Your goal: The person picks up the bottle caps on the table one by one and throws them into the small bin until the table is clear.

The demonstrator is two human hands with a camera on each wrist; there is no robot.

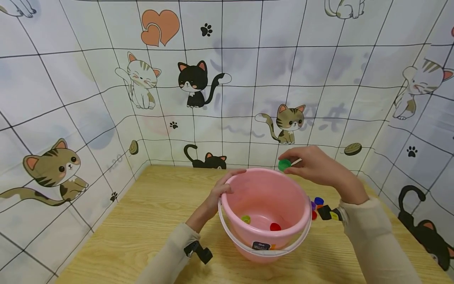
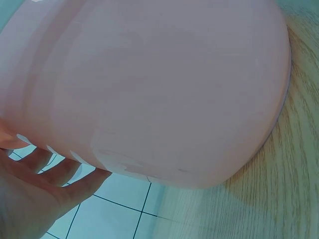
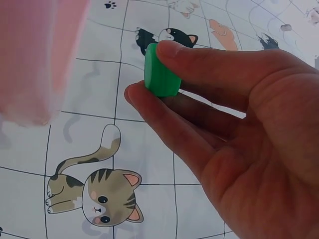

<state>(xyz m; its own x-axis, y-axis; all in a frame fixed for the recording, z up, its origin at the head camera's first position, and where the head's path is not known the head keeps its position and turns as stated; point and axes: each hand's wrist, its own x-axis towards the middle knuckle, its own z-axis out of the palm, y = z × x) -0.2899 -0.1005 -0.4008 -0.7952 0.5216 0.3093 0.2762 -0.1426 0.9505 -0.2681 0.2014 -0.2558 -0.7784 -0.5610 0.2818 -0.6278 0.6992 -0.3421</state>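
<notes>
A pink bucket (image 1: 264,189) stands on the wooden table, its white handle (image 1: 264,252) hanging down the near side. My left hand (image 1: 218,193) grips the bucket's left rim, thumb over the edge; in the left wrist view its fingers (image 2: 82,186) lie against the outer wall. Above the far right rim, my right hand (image 1: 319,167) pinches a green bottle cap (image 1: 284,165). The right wrist view shows this green cap (image 3: 162,74) between thumb and fingertips, apart from the bucket. Inside the bucket lie a yellow-green cap (image 1: 246,219) and a red cap (image 1: 275,227).
Right of the bucket, a small group of caps lies on the table (image 1: 149,221), among them a blue cap (image 1: 319,201) and a red one (image 1: 314,215). The right forearm partly covers this group. A cat-print sheet (image 1: 241,98) hangs behind and at both sides.
</notes>
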